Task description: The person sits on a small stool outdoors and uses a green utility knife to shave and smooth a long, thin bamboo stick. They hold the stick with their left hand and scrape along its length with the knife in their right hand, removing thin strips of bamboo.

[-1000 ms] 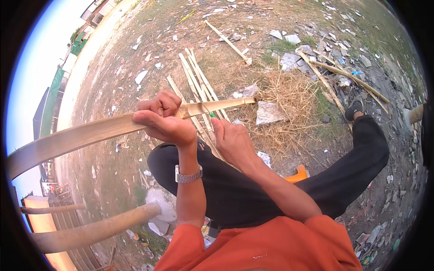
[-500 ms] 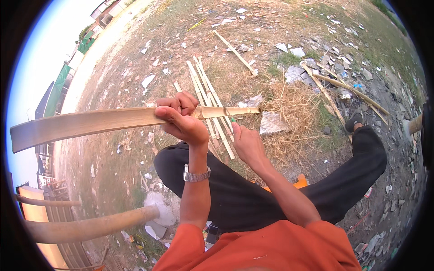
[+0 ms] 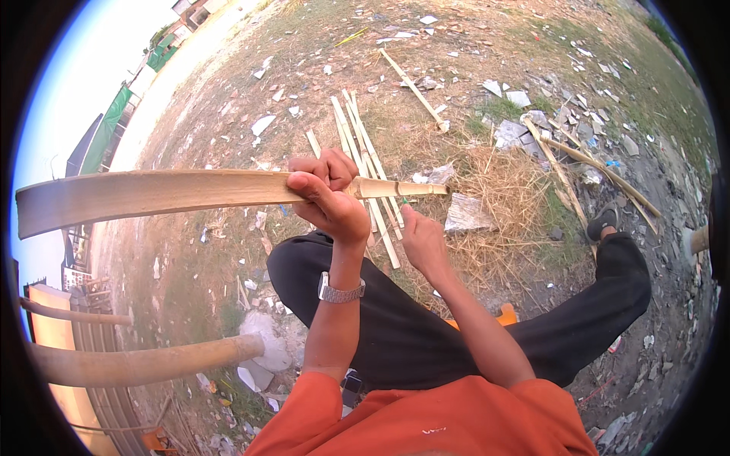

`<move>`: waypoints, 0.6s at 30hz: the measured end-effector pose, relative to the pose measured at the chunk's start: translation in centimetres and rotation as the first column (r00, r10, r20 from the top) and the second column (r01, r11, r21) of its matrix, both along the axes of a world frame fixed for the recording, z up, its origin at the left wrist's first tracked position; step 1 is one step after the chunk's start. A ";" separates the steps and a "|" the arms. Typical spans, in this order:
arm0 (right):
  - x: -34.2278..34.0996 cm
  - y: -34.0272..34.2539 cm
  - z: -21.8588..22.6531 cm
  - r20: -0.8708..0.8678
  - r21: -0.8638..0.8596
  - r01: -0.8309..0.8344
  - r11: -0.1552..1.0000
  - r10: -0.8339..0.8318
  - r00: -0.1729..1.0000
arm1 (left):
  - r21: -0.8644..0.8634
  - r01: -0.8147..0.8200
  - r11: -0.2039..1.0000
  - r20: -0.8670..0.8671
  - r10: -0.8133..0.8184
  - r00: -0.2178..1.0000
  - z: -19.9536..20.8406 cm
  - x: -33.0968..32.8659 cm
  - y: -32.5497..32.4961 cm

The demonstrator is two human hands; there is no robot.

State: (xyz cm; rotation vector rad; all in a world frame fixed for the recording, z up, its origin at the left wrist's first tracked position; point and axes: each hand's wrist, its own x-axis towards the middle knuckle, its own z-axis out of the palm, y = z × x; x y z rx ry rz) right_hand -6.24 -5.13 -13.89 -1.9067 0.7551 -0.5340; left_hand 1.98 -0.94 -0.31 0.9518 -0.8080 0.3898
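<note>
A long split bamboo strip (image 3: 175,195) lies across the view, wide at the left and narrowing to a dark tip over the ground. My left hand (image 3: 333,199) is closed round its middle, thumb along the near edge, a metal-banded watch (image 3: 341,289) on the wrist. Just below the narrow part, my right hand (image 3: 426,243) is closed, palm downward. A small green-handled knife (image 3: 404,202) shows only as a bit of green at its fingertips; the rest is hidden or too small to make out.
Several thin bamboo strips (image 3: 370,163) lie on the ground ahead, beside a straw heap (image 3: 506,201) and a flat broken slab (image 3: 468,213). Longer bamboo pieces (image 3: 601,163) rest at the right among rubble. A thick bamboo pole (image 3: 152,360) juts in from the left, close to my left elbow.
The view has shifted, so the ground things sit farther right. The bamboo strip's wide left end is slightly higher. My right hand is a little lower beneath the strip, still closed.
</note>
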 end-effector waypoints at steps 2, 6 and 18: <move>-0.5 -1.4 -1.5 -0.091 0.023 -0.030 0.999 0.032 0.995 | -0.003 -0.003 1.000 0.007 0.003 1.000 0.2 0.3 0.3; -0.9 -0.3 0.6 0.077 0.023 -0.080 0.997 0.078 0.994 | -0.020 -0.044 0.999 -0.008 0.044 0.999 -0.1 0.2 -0.3; 0.2 -0.1 0.9 0.138 -0.020 -0.095 0.995 0.097 0.986 | -0.017 0.010 1.000 -0.009 -0.010 1.000 -0.2 0.5 0.4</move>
